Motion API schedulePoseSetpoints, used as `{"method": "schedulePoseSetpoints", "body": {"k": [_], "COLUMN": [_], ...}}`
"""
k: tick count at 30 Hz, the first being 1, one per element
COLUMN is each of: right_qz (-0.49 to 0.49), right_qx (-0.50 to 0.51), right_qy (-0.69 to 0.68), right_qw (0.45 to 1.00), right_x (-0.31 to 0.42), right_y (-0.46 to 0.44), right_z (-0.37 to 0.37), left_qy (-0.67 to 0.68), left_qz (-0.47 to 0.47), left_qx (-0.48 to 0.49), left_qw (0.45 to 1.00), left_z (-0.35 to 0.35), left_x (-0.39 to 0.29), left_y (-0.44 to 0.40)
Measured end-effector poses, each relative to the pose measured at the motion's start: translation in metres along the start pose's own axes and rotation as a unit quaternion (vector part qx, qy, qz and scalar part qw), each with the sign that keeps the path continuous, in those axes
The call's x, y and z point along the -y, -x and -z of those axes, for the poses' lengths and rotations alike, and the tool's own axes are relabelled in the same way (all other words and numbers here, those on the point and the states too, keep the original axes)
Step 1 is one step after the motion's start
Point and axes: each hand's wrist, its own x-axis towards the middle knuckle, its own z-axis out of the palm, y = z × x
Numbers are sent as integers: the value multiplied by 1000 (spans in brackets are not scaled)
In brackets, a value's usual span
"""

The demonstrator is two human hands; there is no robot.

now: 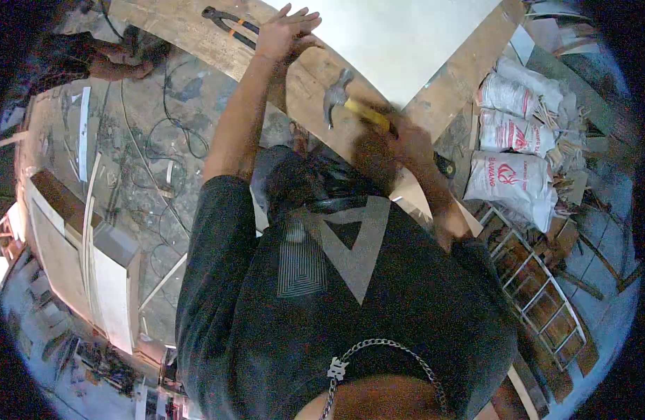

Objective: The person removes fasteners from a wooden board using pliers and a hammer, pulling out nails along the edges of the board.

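My left hand (287,35) is over the wooden board at the top, fingers stretched out and apart, with nothing visible in it. Beside it on the board lies a pair of pincers (228,26) with dark handles and orange bands. My right hand (410,143), smeared by motion, is closed around the handle of a claw hammer (361,108). The hammer has a grey metal head and a yellow and black handle, and its head is above the board's near edge. A white sheet (420,42) lies on the wooden board (315,84), one corner pointing toward me.
White printed sacks (511,182) are stacked at the right, with wood offcuts beside them. A metal ladder (532,287) lies below them. Cables (165,105) cross the dirty floor at the left. Wooden panels (112,287) stand at lower left. Another person's arm (119,63) shows at upper left.
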Motion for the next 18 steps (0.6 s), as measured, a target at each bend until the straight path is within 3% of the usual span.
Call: {"method": "schedulePoseSetpoints", "body": {"k": [2,6,8,11,15,18], "right_qz": [-41,0,-17,-68,-22,-5], "right_qx": [44,17,131,64,31,127], "right_qy": [9,-13,85,58,54,104], "right_qw": [998,1000,988,994,998,986], "right_x": [-4,17,-3,-1,-13,-7], "right_y": [-9,0,0,-6,-7,2], "right_z": [-1,8,-10,1,-8,-6], "left_qy": [43,2,0,58,70,50], "left_qz": [-21,-38,-46,-21,-6,-25], "left_qx": [-42,-46,-64,-60,-30,-44], "left_qw": [998,998,997,996,997,997], "left_z": [6,-6,-6,11,11,19], "left_x": [-3,8,6,-8,-7,-13], "left_y": [0,4,5,0,1,-3]}}
